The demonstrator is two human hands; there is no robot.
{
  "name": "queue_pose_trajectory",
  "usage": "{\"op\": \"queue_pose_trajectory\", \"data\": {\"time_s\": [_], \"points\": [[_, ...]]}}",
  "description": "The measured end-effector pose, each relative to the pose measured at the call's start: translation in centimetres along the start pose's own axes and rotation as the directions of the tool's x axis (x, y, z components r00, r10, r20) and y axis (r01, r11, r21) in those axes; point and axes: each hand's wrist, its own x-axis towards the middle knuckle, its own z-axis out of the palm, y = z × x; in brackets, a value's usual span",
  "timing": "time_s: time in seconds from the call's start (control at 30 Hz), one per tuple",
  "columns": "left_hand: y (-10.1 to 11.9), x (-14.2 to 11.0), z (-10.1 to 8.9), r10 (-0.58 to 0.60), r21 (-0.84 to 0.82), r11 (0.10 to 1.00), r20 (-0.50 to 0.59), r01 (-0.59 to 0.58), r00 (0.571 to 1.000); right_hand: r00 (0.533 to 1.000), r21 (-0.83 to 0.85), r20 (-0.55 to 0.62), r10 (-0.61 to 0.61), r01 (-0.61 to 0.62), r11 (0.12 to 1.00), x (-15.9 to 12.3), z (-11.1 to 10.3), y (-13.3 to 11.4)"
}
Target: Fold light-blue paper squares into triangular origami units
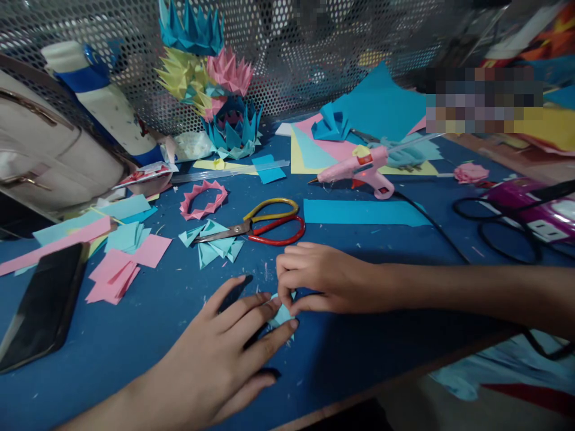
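A small piece of light blue paper [282,315] lies on the blue table between my hands, partly covered by my fingers. My left hand [238,341] rests with fingers spread, its fingertips touching the paper's edges. The thumb and fingers of my right hand [309,278] are pinched together on the paper's upper right side. Just beyond them lie scissors [274,221] with one yellow and one red handle, their blades over several folded light blue paper pieces [218,245]. A pink folded-paper ring [204,200] sits behind these, and a blue paper strip [363,212] lies beyond my right hand.
A pink glue gun [354,170] with a black cord lies behind the strip. To the left are a phone [45,305], pink paper squares [114,275], a bag [49,137] and a white-and-blue bottle [103,102]. Stacked paper crowns [233,129] stand against the perforated metal panel [287,54].
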Motion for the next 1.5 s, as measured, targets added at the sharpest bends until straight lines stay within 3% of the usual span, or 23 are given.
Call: {"op": "queue_pose_trajectory", "data": {"time_s": [1.5], "points": [[0.31,-0.24,-0.06,0.025,0.041,0.999,-0.041,-0.023,0.999,0.999,-0.054,-0.024,-0.024,0.023,0.998,0.11,0.21,0.12]]}}
